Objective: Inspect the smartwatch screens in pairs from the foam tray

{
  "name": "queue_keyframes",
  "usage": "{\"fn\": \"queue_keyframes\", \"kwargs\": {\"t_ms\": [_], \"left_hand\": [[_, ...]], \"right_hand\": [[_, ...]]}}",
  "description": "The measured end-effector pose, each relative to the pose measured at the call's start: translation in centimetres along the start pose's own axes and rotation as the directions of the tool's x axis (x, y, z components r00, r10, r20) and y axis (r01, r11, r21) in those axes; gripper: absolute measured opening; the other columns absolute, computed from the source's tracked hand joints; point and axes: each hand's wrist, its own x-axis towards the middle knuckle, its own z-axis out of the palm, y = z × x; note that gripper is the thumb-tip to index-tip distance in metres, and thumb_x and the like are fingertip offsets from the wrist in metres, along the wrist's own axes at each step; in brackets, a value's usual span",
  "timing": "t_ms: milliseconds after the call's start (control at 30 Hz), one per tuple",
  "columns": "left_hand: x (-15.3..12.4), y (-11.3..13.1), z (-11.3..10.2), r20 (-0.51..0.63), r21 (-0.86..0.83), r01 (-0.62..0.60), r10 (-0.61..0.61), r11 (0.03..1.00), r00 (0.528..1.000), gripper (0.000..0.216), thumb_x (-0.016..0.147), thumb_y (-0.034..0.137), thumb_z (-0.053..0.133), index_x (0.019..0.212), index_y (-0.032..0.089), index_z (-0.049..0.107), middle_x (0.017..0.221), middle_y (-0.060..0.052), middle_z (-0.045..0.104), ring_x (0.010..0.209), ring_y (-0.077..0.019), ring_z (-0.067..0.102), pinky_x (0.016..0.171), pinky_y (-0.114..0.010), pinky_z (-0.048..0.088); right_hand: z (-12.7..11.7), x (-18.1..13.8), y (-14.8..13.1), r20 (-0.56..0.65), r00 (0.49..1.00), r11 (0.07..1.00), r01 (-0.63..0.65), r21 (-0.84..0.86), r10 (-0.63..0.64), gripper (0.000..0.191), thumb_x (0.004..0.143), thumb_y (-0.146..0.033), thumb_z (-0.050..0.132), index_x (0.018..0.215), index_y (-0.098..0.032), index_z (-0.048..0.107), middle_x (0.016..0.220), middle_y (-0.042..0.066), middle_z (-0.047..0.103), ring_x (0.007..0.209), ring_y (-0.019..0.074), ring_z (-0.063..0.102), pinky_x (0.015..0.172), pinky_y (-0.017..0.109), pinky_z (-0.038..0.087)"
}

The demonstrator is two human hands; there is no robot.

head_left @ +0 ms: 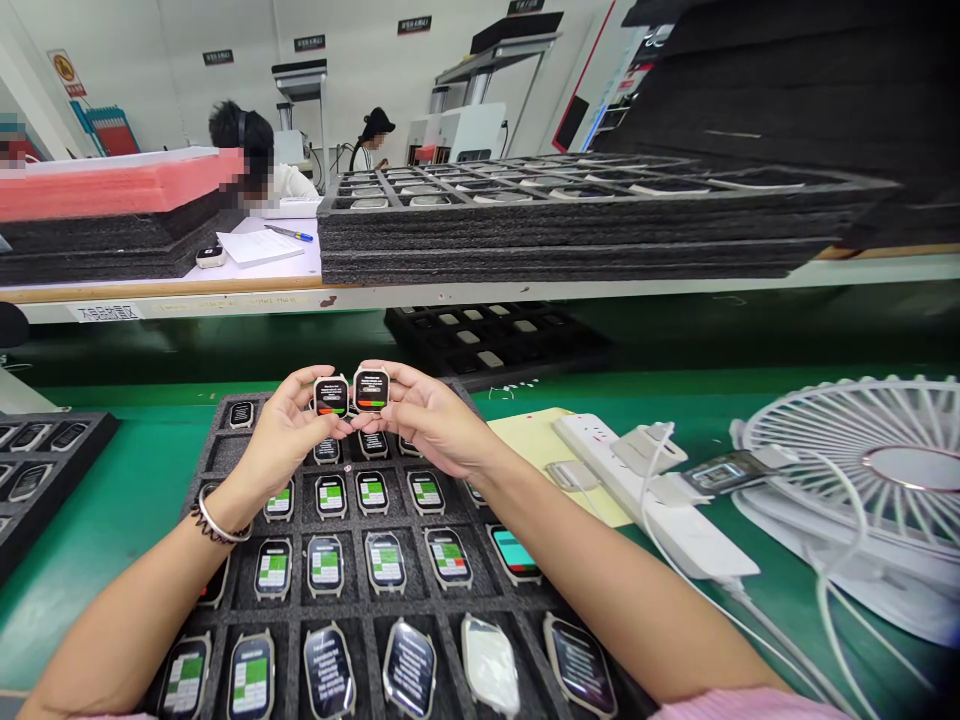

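My left hand (289, 425) is closed on a smartwatch case (331, 397) without straps, its lit screen facing me. In my right hand (427, 420) is a second, similar smartwatch case (371, 389), pinched by its edges. Both screens show small white text with a red and green strip along the bottom. The two cases are held side by side above a black foam tray (292, 605). Rows of watch cases lie in the tray's compartments, several with green and white grids on screen, others with white text. One watch (490, 664) has a bright, whitish face. My forearms hide parts of the tray.
A white power strip (660, 505) with plugs and cables and a white fan (885, 470) stand to the right. Another foam tray (45, 470) lies at left. Ahead, a shelf (480, 292) bears stacked foam trays (555, 240). Two people sit beyond it.
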Motion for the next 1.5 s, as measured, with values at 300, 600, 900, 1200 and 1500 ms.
{"fn": "queue_keyframes", "kwargs": {"t_ms": [300,600,900,1200,1500], "left_hand": [[0.00,-0.15,-0.22,-0.010,0.029,-0.005,0.005,1.000,1.000,0.054,0.070,0.019,0.081,0.117,0.017,0.056,0.099,-0.004,0.069,0.062,-0.0089,0.066,0.059,-0.020,0.054],[-0.47,0.35,0.14,0.028,0.000,0.026,-0.026,1.000,0.999,0.052,0.074,0.018,0.073,0.123,0.018,0.057,0.113,-0.006,0.067,0.075,-0.0171,0.074,0.077,-0.032,0.061],[-0.69,0.25,0.19,0.040,0.001,0.053,-0.053,0.999,0.998,0.044,0.078,0.025,0.073,0.120,0.017,0.061,0.106,-0.007,0.071,0.070,-0.0188,0.074,0.069,-0.031,0.062],[-0.56,0.37,0.22,0.011,-0.025,0.068,-0.068,0.997,0.998,0.045,0.075,0.022,0.071,0.118,0.017,0.062,0.104,-0.005,0.071,0.067,-0.0180,0.074,0.069,-0.032,0.062],[-0.45,0.31,0.25,0.013,-0.043,0.079,-0.078,0.996,0.997,0.046,0.073,0.021,0.070,0.118,0.017,0.062,0.100,-0.005,0.071,0.066,-0.0178,0.073,0.068,-0.032,0.062]], "right_hand": [[0.02,-0.05,0.13,0.020,1.000,0.999,0.010,-0.045,-0.009,0.050,0.076,-0.015,0.077,0.121,-0.019,0.057,0.096,0.003,0.070,0.079,0.0163,0.071,0.072,0.027,0.057],[0.13,-0.04,-0.16,-0.035,0.999,0.997,0.032,-0.075,-0.034,0.045,0.072,-0.013,0.072,0.115,-0.020,0.060,0.090,0.000,0.067,0.071,0.0140,0.067,0.065,0.025,0.052],[-0.32,0.12,0.29,-0.075,0.997,0.997,0.008,-0.074,-0.014,0.043,0.073,-0.028,0.084,0.109,-0.019,0.061,0.092,0.002,0.068,0.059,0.0102,0.059,0.056,0.023,0.049],[-0.14,-0.06,0.06,-0.065,0.997,0.994,0.022,-0.103,-0.029,0.043,0.072,-0.019,0.077,0.111,-0.020,0.060,0.093,0.001,0.067,0.064,0.0116,0.060,0.061,0.025,0.050],[0.01,-0.08,-0.10,-0.061,0.998,0.995,0.005,-0.104,-0.011,0.044,0.070,-0.016,0.075,0.112,-0.020,0.060,0.091,0.000,0.067,0.064,0.0112,0.060,0.062,0.025,0.049]]}}
